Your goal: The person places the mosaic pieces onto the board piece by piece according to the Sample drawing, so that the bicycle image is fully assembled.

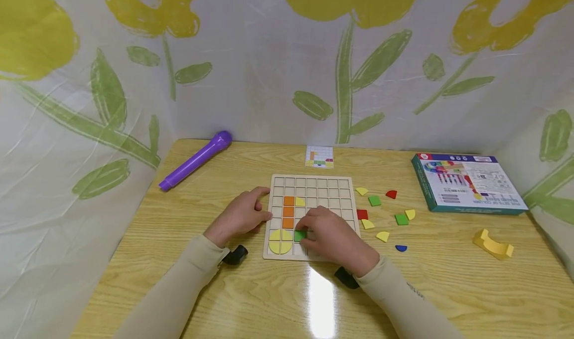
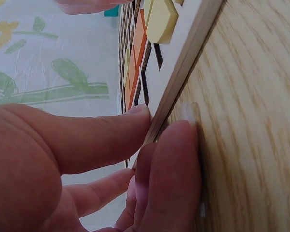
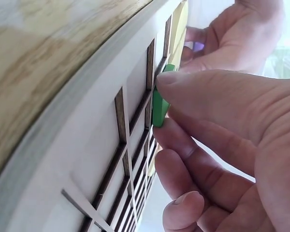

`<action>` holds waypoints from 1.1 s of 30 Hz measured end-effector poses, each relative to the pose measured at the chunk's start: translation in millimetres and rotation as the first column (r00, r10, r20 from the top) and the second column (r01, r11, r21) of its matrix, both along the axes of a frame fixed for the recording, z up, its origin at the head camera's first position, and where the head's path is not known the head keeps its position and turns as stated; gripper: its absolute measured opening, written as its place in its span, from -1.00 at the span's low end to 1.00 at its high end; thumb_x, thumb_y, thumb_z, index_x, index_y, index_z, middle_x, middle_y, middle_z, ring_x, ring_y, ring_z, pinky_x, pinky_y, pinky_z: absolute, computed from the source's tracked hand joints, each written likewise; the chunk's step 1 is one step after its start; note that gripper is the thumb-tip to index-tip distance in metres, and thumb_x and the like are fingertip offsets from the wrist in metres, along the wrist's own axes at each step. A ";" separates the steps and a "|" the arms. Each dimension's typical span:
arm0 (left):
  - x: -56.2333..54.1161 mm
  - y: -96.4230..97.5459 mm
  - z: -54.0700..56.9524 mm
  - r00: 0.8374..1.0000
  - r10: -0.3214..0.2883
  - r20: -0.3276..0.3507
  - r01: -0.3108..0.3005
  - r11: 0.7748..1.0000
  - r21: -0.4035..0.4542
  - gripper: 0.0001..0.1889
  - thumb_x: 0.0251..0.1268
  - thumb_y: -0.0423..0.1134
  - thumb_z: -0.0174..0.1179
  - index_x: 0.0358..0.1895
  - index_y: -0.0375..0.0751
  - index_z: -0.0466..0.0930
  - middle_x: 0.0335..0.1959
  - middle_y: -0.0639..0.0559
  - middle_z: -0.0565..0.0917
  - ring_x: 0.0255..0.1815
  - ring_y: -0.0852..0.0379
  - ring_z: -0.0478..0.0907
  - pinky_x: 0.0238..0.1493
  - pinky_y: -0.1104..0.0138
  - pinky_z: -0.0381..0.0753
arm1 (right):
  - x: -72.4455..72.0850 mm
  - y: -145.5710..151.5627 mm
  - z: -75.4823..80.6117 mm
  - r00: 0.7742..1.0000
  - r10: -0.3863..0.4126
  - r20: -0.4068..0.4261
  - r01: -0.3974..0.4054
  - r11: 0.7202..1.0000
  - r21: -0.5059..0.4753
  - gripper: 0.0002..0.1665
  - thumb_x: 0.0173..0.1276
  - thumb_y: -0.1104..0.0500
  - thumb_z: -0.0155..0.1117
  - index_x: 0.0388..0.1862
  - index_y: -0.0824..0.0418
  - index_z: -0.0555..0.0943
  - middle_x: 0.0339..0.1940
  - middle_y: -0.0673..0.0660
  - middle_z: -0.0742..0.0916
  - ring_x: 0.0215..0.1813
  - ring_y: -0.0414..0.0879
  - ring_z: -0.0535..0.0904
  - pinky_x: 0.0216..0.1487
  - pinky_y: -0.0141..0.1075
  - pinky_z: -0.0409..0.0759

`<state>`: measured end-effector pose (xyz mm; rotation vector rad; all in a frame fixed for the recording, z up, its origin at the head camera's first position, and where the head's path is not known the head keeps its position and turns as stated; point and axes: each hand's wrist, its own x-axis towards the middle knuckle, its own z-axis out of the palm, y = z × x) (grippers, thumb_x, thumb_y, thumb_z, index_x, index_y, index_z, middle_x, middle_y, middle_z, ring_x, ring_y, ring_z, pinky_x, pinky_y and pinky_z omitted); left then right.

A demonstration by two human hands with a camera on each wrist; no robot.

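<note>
My right hand [image 1: 332,232] is over the lower part of a wooden grid board [image 1: 314,178]. Its thumb and fingers pinch a green square tile [image 3: 160,104], which sits at a grid cell beside the yellow pieces. At the board's left side, my left hand [image 1: 239,213] holds the edge, thumb on the rim and another finger low against the side in the left wrist view. Three orange squares [image 1: 288,211] form a column on the board, with a yellow quarter-circle [image 1: 299,201] at their top right. Below them, yellow quarter-circles [image 1: 280,242] make a full disc.
Right of the board lie loose tiles, among them a green square [image 1: 374,200], a red piece [image 1: 391,194] and a blue piece [image 1: 401,248]. A pattern card [image 1: 319,157] lies behind it. Farther out are a purple microphone [image 1: 195,161], a box [image 1: 468,183] and a yellow curved block [image 1: 493,245].
</note>
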<state>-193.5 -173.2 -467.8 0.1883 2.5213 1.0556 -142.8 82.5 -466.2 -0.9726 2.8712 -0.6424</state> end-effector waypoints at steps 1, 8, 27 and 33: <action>0.0 0.1 0.2 1.000 0.000 -0.001 0.000 1.000 -0.002 -0.26 0.50 -0.20 0.38 0.66 -0.09 0.30 -0.22 -0.08 0.58 -0.54 0.10 0.60 -0.36 0.30 0.52 | -0.1 0.3 -0.1 1.000 -0.001 -0.002 0.001 1.000 0.005 -0.83 0.32 0.20 0.60 -0.11 0.11 0.86 -0.15 -0.06 0.82 -0.06 -0.16 0.61 0.05 -0.24 0.71; 0.4 0.0 0.8 1.000 0.004 0.007 -0.004 1.000 0.007 -0.26 0.50 -0.21 0.38 0.66 -0.09 0.30 -0.21 -0.09 0.58 -0.54 0.08 0.60 -0.36 0.30 0.51 | 0.3 -0.4 -0.2 1.000 -0.008 0.000 0.008 1.000 0.007 -0.83 0.33 0.18 0.59 -0.10 0.09 0.86 -0.15 -0.07 0.81 -0.06 -0.17 0.61 0.05 -0.24 0.70; -0.9 0.4 -1.6 1.000 0.002 0.000 -0.002 1.000 0.008 -0.27 0.50 -0.22 0.38 0.66 -0.11 0.30 -0.19 -0.10 0.58 -0.52 0.09 0.59 -0.39 0.30 0.57 | 0.2 -2.0 0.1 1.000 -0.016 0.010 0.016 1.000 0.015 -0.83 0.35 0.17 0.59 -0.09 0.09 0.86 -0.15 -0.07 0.79 -0.04 -0.17 0.60 0.06 -0.25 0.70; -2.2 -0.2 -2.8 1.000 -0.003 -0.009 0.003 1.000 0.007 -0.27 0.50 -0.21 0.38 0.65 -0.10 0.31 -0.21 -0.09 0.58 -0.53 0.10 0.59 -0.37 0.29 0.55 | -0.2 -1.5 -0.7 1.000 -0.005 -0.002 0.005 1.000 0.014 -0.83 0.34 0.18 0.60 -0.09 0.09 0.86 -0.15 -0.06 0.80 -0.03 -0.16 0.62 0.08 -0.25 0.70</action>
